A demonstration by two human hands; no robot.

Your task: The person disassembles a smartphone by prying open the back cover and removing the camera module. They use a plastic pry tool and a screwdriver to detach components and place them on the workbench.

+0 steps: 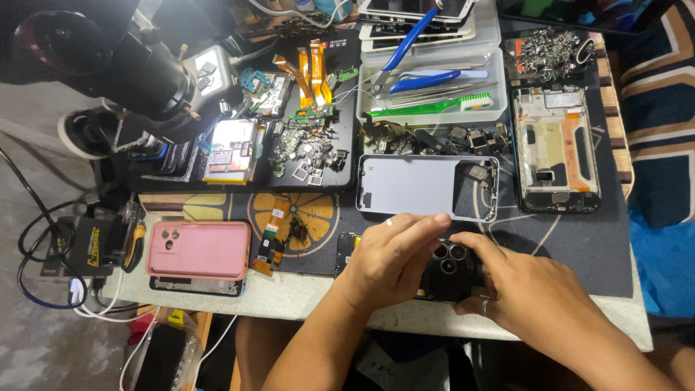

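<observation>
far left: a black microscope point(137, 69) stands over the bench, with black cables point(43, 239) trailing beside it. in front of it, near the table edge, a pink phone case point(199, 248) lies flat on top of another handset. just right of the case, an orange flex cable point(271, 235) rests on the dark work mat point(579, 246). behind these, a black tray point(318, 130) carries small circuit boards and loose metal parts.

centre: a grey phone back cover point(416, 185) lies flat on the mat, with a clear plastic tray point(434, 90) behind it containing blue-handled pliers point(405, 43), tweezers and a green toothbrush point(431, 107).

the left hand point(391, 257) is curled, palm down, over the left portion of a black phone point(449, 271); its fingers press on the phone body and grip it. the phone lies on the mat at the front edge of the table, camera cluster facing up, between both hands. the right hand point(536, 293) closes on the right end of the same phone, thumb near the camera lenses.

right: a stripped phone frame point(556, 148) lies flat, with a pile of small metal parts point(550, 47) behind it.
</observation>
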